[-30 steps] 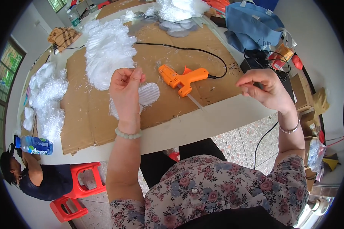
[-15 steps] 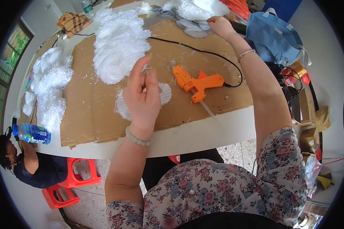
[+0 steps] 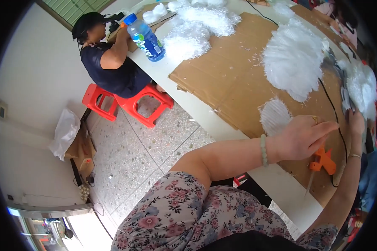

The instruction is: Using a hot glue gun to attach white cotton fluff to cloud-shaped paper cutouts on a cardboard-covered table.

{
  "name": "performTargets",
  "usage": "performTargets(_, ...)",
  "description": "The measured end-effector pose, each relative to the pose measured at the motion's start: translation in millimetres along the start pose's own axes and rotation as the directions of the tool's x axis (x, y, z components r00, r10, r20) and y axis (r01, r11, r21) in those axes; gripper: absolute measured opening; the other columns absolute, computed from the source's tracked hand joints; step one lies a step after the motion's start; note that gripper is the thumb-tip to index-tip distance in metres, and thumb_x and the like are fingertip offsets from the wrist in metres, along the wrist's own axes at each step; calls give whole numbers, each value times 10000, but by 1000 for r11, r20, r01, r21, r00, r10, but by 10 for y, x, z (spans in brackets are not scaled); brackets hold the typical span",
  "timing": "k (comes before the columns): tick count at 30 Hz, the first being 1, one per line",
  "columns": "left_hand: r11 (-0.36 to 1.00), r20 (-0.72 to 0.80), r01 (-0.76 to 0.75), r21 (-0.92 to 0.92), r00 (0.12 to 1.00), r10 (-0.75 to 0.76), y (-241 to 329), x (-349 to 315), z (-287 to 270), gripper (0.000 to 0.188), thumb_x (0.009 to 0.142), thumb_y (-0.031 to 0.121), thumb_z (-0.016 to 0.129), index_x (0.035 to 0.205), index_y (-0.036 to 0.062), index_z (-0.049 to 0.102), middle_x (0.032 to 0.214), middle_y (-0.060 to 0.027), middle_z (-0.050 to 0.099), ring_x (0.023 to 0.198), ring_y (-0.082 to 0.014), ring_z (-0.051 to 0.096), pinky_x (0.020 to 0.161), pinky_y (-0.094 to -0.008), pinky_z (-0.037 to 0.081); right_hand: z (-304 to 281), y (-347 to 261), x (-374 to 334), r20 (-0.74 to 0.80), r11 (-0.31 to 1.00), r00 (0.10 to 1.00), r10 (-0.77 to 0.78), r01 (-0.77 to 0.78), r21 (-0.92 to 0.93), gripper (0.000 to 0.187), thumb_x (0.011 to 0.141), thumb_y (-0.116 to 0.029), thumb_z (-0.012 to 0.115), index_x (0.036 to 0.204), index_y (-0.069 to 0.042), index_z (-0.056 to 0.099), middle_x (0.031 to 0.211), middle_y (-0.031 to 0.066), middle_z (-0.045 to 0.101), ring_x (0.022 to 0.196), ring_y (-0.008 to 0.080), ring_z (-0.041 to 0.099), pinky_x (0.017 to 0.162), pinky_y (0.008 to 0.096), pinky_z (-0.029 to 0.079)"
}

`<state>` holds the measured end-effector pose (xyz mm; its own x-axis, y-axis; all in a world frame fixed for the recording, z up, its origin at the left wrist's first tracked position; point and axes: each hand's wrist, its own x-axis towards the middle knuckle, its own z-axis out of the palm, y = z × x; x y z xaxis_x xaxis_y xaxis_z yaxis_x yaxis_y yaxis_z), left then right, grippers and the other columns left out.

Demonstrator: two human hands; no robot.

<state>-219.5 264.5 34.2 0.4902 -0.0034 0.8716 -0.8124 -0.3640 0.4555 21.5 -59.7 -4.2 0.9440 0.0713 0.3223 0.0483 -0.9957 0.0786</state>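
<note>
My left hand [image 3: 302,138] hovers over the cardboard near the orange glue gun [image 3: 322,162], partly covering it. Its index finger stretches out, the thumb is apart below, and I see nothing held. At the far right, my right hand [image 3: 356,122] touches a pile of grey flat pieces [image 3: 344,95] with its fingertips drawn together. What they grip, if anything, is too small to make out. White shaggy material [image 3: 362,85] lies on those pieces. A ribbed white oval piece [image 3: 275,116] sits beside my left hand, and a large fluffy white piece [image 3: 292,58] lies beyond it.
A cardboard sheet [image 3: 226,83] covers much of the white table [image 3: 182,85]. More white fluff [image 3: 197,31] and a blue-capped bottle [image 3: 144,38] are at the far left. Another person [image 3: 109,62] sits there on red stools [image 3: 148,104]. A black cord [image 3: 331,102] crosses the cardboard.
The view has swung left, showing more floor and the seated person. My left hand has turned from palm-up to back-up and moved toward the glue gun. My right hand stays at the grey pile.
</note>
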Motion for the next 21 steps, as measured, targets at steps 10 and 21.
performTargets(10, 996, 140, 82, -21, 987, -78, -87, -19, -59, 320, 763, 12, 559, 1078, 60, 533, 742, -101, 568, 561, -265, 536, 502, -360, 434, -184, -520, -67, -119, 985, 978, -169, 165, -50, 275, 792, -184, 542, 1020, -31, 540, 876, 219, 590, 795, 377, 591, 727, 443, 477)
performTargets(21, 996, 94, 54, -66, 994, -48, -112, -16, 38, 274, 778, -18, 554, 1045, 45, 550, 776, -125, 588, 524, -244, 525, 482, -336, 413, -471, -586, -299, 79, 975, 988, -129, 141, -171, 167, 791, -148, 521, 888, -40, 603, 891, 193, 628, 852, 337, 608, 736, 424, 486)
